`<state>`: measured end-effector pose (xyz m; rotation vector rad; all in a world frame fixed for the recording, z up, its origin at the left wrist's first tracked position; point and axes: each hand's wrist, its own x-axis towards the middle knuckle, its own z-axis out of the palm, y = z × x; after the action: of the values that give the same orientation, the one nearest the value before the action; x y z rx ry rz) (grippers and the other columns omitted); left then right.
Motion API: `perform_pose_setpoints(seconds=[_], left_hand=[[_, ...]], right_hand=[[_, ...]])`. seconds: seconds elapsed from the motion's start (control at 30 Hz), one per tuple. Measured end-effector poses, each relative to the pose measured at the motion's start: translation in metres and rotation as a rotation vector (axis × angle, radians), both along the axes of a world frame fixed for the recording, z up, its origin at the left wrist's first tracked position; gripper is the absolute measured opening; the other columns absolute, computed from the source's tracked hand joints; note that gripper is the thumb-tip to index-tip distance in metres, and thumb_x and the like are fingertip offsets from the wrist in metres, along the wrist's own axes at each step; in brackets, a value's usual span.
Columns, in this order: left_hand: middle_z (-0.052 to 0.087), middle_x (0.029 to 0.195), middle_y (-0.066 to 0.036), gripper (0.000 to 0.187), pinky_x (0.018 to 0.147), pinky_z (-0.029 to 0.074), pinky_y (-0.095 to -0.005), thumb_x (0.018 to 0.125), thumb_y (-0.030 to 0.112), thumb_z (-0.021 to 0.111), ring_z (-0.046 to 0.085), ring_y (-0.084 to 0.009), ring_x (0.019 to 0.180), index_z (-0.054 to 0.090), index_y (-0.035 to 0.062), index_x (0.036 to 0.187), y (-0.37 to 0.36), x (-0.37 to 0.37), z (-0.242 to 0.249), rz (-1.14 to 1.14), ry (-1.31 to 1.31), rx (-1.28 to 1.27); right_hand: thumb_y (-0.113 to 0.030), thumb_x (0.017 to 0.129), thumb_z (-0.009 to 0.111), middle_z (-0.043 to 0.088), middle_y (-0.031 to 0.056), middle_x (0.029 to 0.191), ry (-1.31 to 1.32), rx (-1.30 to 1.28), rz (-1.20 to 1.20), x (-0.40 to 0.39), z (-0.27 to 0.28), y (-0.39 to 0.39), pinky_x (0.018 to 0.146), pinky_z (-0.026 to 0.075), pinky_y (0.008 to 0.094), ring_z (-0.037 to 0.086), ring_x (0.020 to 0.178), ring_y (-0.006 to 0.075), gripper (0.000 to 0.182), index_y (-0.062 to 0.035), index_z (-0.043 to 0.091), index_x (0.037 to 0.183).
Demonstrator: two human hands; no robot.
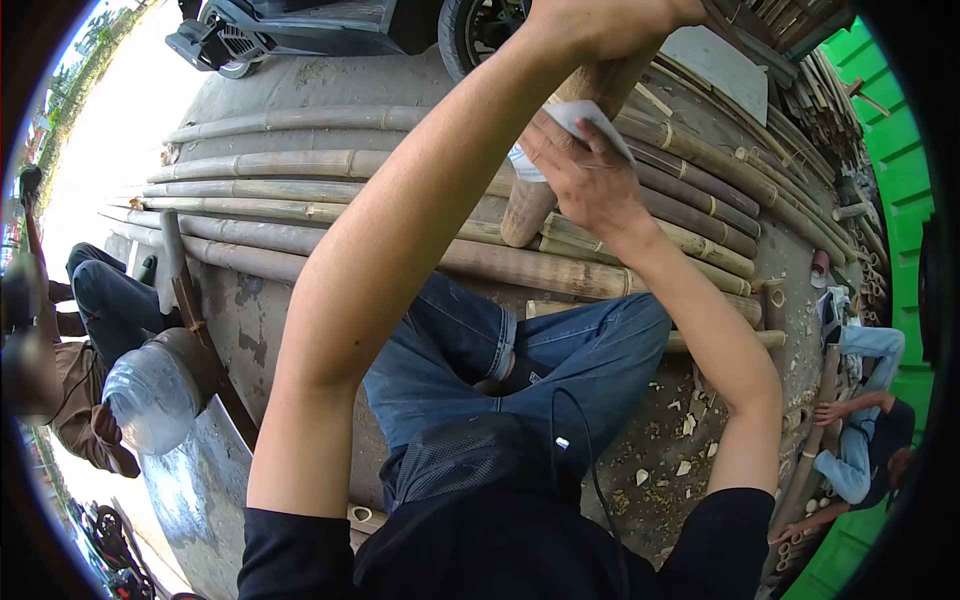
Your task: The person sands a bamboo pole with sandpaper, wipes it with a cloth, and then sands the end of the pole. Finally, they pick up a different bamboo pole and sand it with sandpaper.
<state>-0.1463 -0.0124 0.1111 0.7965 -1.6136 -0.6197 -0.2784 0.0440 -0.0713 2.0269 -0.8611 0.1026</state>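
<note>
A short bamboo pole (527, 212) stands tilted in front of my lap, its lower end near the bamboo lying on the ground. My left hand (625, 22) reaches to its upper end at the top edge of the view and is closed over it, the fingers partly hidden and cut off. My right hand (585, 170) presses a folded whitish sheet, which looks like sandpaper (592, 112), around the pole's middle. Blue print shows on the sheet's lower left part. The thumb and fingers of that hand are closed around the sheet and pole.
Long bamboo poles (290, 205) lie across the ground ahead. A motor scooter (320, 25) stands behind them. At the left a person sits by a clear plastic jug (150, 400); another person (860, 440) handles bamboo at the right. Wood chips (685, 468) litter the floor near a green wall (905, 150).
</note>
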Motion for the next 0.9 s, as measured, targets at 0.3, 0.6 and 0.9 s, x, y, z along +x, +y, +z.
perform_pose_setpoints(seconds=[0.3,0.6,0.9], left_hand=[[0.065,0.122,-0.032,0.079,0.106,0.051,-0.0445,0.072,0.03,0.083,0.066,-0.0401,0.119,0.05,-0.0109,0.131,-0.003,0.018,-0.005,-0.02,0.034,0.007],[0.066,0.123,-0.031,0.08,0.106,0.05,-0.0442,0.073,0.03,0.083,0.065,-0.0406,0.121,0.05,-0.0104,0.134,-0.004,0.012,-0.004,-0.011,0.054,-0.013],[0.069,0.121,-0.025,0.091,0.1,0.054,-0.0401,0.078,0.056,0.086,0.069,-0.0334,0.113,0.056,-0.0109,0.133,0.006,0.03,0.004,-0.195,0.017,0.025]], right_hand=[[-0.024,0.099,0.047,0.046,-0.0072,0.165,0.101,0.139,0.094,0.001,-0.041,0.015,0.135,-0.002,0.0439,0.027,0.157,0.0014,0.054,-0.0177,0.059,0.151],[-0.018,0.096,0.052,0.048,-0.0121,0.162,-0.169,0.157,0.11,0.0,-0.011,0.011,0.134,0.009,0.0397,0.029,0.156,0.0036,0.055,-0.0188,0.059,0.151],[-0.016,0.096,0.053,0.055,-0.0022,0.156,-0.374,0.172,0.127,0.022,0.05,0.007,0.135,0.007,0.0413,0.037,0.153,0.0097,0.049,-0.0092,0.066,0.142]])
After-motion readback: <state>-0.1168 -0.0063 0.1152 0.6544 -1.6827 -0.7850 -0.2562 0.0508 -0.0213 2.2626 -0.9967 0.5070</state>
